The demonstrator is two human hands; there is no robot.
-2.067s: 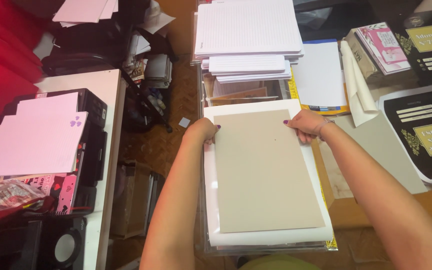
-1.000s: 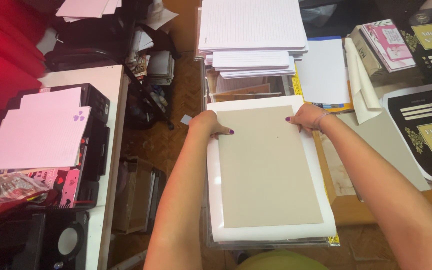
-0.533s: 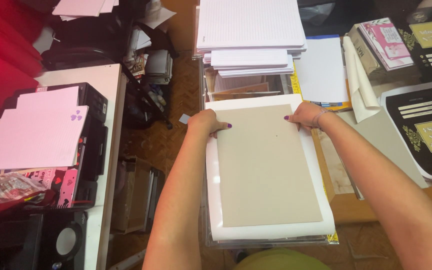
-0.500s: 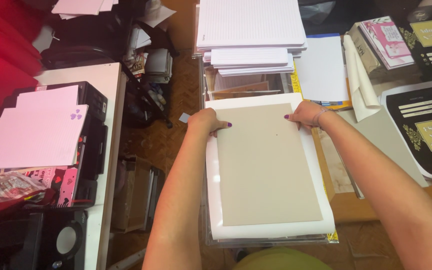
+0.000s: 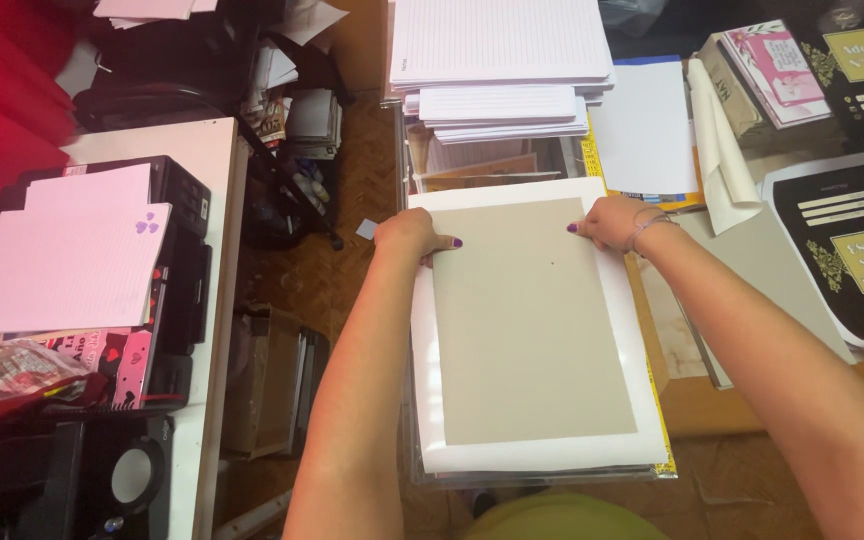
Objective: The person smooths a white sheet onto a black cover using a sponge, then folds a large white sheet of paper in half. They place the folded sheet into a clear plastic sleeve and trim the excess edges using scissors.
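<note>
While the grey board (image 5: 532,320) lies on white sheets (image 5: 624,455), my left hand (image 5: 410,233) pinches its far-left corner; my right hand (image 5: 614,218) pinches the far-right. Both thumbs press flat on top.

You're in a cramped paper-binding workshop, with lined paper stacks (image 5: 500,45), printed black covers (image 5: 852,250) and a punching machine (image 5: 102,470) crowding your wooden tables (image 5: 712,410).

Grey board (image 5: 532,320) (white sheet (image 5: 624,350) under)
</note>
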